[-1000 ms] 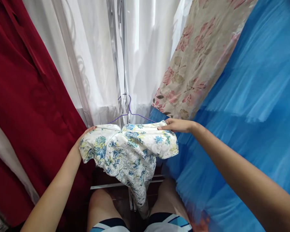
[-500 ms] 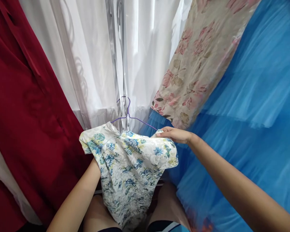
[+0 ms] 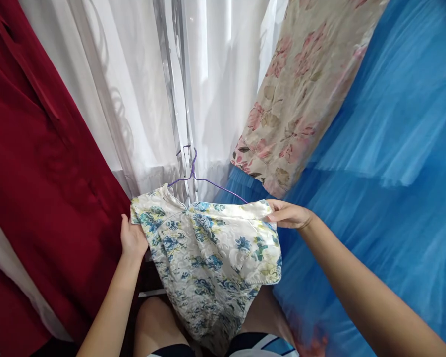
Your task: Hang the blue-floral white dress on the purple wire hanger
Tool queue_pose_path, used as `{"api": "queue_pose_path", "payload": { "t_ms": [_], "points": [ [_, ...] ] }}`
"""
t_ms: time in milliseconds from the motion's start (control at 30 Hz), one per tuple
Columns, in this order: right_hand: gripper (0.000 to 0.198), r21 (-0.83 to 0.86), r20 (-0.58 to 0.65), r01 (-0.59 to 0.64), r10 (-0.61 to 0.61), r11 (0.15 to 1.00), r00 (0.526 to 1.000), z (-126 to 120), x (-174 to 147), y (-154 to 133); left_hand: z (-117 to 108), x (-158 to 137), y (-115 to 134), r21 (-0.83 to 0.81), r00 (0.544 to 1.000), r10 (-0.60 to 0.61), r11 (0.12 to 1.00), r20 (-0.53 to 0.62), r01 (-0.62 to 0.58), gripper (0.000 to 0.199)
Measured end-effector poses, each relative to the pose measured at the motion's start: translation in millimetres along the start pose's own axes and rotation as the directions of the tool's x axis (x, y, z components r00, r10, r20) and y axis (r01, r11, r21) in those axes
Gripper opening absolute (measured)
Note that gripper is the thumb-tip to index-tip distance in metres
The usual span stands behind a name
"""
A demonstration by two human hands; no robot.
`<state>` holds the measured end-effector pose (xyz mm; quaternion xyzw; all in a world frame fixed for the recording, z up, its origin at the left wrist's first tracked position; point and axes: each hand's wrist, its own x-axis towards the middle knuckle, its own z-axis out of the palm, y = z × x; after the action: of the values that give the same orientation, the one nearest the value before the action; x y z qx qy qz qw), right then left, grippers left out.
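A white short-sleeved top with blue, green and yellow flowers hangs spread on a purple wire hanger. The hanger's hook is at a metal stand. My right hand pinches the top's right-side shoulder edge between thumb and fingers. On the left, my left hand is beside and partly behind the other sleeve; its thumb stands up apart from the cloth, and its other fingers are mostly hidden. The lower part of the top drapes between my knees.
Behind the hanger stands the upright metal rack before white curtains. Red cloth hangs on the left. A beige rose-print garment and a layered blue tulle one hang on the right.
My left hand has come out from under the top to the sleeve's outer side. My right hand has shifted outward along the shoulder, and that side of the top is drawn wider.
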<state>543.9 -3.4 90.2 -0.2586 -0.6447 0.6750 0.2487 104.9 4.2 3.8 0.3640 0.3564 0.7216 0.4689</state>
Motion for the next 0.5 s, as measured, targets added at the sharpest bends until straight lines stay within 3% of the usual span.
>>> {"api": "queue_pose_path", "payload": {
  "t_ms": [67,133,267,333,400,500],
  "points": [
    [0.054,-0.139,0.043,-0.059,0.066,0.988,0.997,11.1,0.6,-16.3,1.5,5.8,11.7,-0.036,0.994,0.100,0.994,-0.042,-0.101,0.044],
    [0.054,-0.349,0.024,-0.108,0.125,0.931,0.992,27.7,0.0,-34.7,2.3,11.8,19.2,0.016,0.983,0.172,0.985,-0.071,-0.171,0.045],
    [0.053,-0.717,-0.190,-0.214,0.109,0.663,0.976,65.4,-3.3,-66.1,0.9,26.9,25.9,0.144,0.966,0.238,0.964,-0.102,-0.222,0.053],
    [0.046,-0.772,-0.163,-0.208,0.130,0.601,0.978,75.4,-5.7,-76.1,0.1,33.6,27.5,0.179,0.968,0.225,0.963,-0.114,-0.203,0.051],
    [0.039,-0.749,-0.045,-0.148,0.174,0.646,0.984,73.9,-7.9,-79.1,-0.4,37.4,27.4,0.195,0.975,0.190,0.967,-0.120,-0.164,0.051],
    [0.048,-0.543,0.090,-0.036,0.101,0.839,0.991,56.8,-4.3,-65.1,-0.7,37.4,22.7,0.212,0.991,0.092,0.975,-0.096,-0.070,0.054]
  ]
}}
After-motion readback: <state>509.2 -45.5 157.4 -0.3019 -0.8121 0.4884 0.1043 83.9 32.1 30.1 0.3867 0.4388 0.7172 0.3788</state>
